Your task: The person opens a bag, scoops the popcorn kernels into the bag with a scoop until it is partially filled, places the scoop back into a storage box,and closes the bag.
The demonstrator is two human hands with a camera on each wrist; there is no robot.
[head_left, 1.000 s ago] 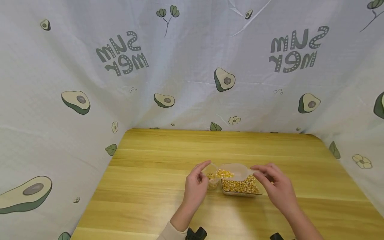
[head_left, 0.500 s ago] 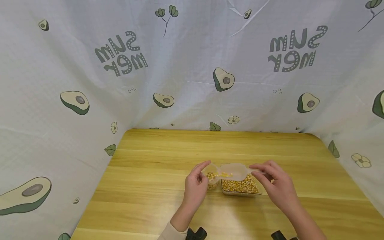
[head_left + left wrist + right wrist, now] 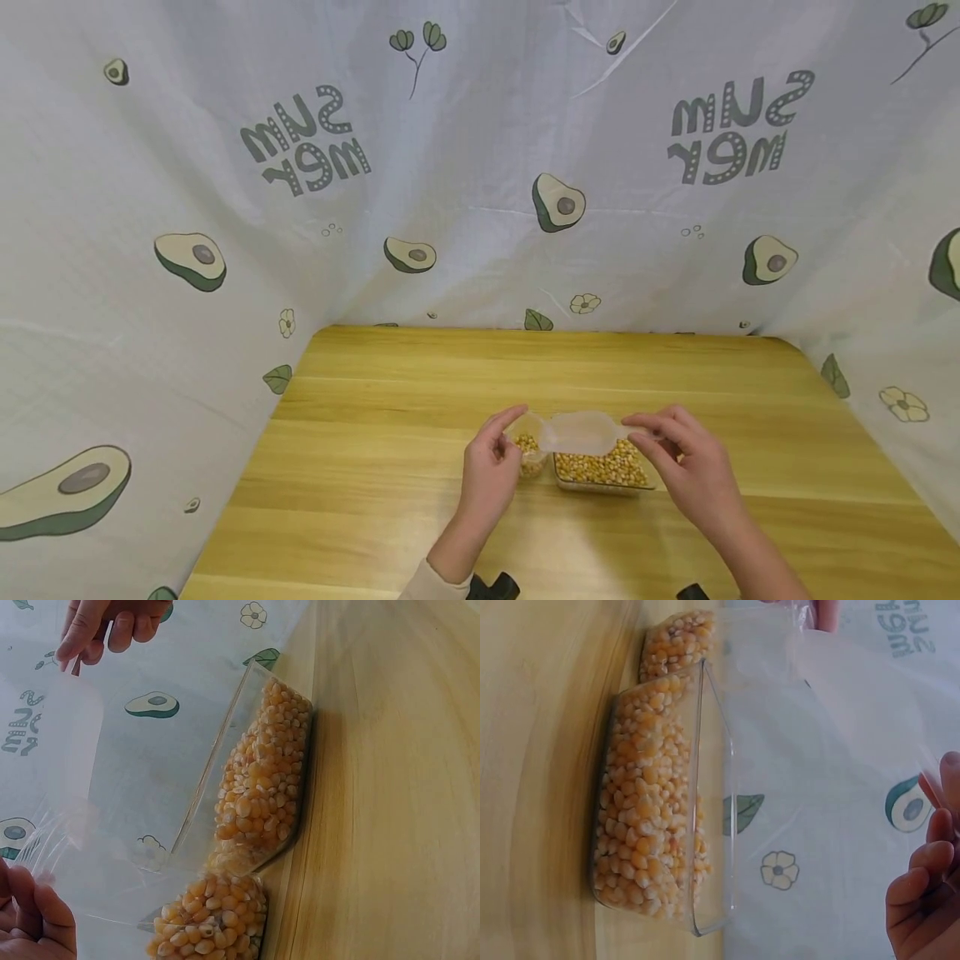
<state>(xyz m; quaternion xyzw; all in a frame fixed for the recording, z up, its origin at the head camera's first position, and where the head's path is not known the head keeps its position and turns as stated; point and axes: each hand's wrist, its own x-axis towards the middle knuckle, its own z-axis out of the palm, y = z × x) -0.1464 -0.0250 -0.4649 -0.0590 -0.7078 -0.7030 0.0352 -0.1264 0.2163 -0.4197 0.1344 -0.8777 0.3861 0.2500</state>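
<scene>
My right hand (image 3: 693, 458) pinches the handle of a translucent white scoop (image 3: 585, 432), held level over a clear box of corn kernels. No kernels show in the scoop, and its lip lies over the mouth of a clear plastic jar (image 3: 531, 464). Thumb and forefinger of my left hand (image 3: 487, 471) grip that jar near its rim. In the left wrist view, kernels fill the lower part of the jar (image 3: 210, 922), with the scoop (image 3: 71, 742) tilted down toward the jar's mouth. The right wrist view has my right hand (image 3: 926, 889) at its edge.
The clear rectangular box (image 3: 697, 900) stands on the wooden table (image 3: 375, 500), close beside the jar. Corn kernels (image 3: 641, 825) fill much of it. A pale curtain (image 3: 465, 150) printed with avocados hangs behind and at both sides of the table.
The kernels in the scoop have slid leftward off its lip into the jar, leaving the scoop bare. Both hands have stayed nearly in place.
</scene>
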